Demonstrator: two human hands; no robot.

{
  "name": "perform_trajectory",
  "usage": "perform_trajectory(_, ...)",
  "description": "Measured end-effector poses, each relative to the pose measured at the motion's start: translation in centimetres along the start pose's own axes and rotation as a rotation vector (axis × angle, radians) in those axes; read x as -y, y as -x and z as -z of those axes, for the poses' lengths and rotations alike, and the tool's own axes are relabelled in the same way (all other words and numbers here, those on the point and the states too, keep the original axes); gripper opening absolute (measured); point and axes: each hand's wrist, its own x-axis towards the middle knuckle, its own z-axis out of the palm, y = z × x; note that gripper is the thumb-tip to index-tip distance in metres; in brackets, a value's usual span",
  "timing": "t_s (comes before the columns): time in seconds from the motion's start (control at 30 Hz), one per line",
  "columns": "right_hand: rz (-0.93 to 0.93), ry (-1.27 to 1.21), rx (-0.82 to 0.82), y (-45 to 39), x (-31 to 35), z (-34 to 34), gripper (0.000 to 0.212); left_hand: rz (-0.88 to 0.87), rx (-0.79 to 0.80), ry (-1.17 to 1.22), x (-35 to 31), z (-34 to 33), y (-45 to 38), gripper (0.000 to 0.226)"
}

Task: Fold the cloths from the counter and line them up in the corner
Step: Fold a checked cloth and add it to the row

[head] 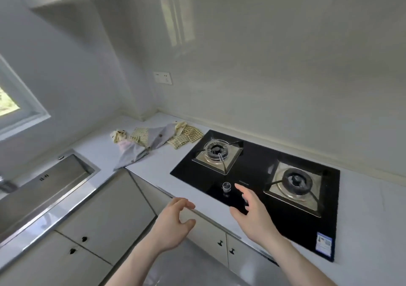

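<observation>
Several crumpled cloths lie in a loose heap on the white counter (153, 169) near the inner corner. A grey cloth (134, 153) hangs over the counter's front edge, another grey one (160, 136) lies in the middle, and yellow checked cloths (186, 137) sit on the right. A cream patterned cloth (118, 135) is at the left end. My left hand (173, 224) hovers in front of the counter edge, fingers loosely curled, holding nothing. My right hand (252, 211) is raised over the hob's front, fingers spread, empty. Both hands are well short of the cloths.
A black glass gas hob (259, 175) with two burners and a knob (226, 186) fills the counter to the right. A steel sink (48, 182) is set in the left counter. White cabinet doors (105, 219) run below; a wall socket (162, 77) sits above the corner.
</observation>
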Motion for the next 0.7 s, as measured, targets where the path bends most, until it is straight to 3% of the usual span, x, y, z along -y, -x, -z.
perform_trajectory(0.5, 0.144, 0.084, 0.296, -17.1, 7.0, -13.1, 0.063, 0.187, -0.233, 0.014, 13.4, 10.3, -7.8, 0.029)
perform_trajectory(0.7, 0.138, 0.135, 0.306, -21.7, 8.0, -15.5, 0.063, 0.167, -0.163, 0.051, 15.0, 11.1, -13.0, 0.032)
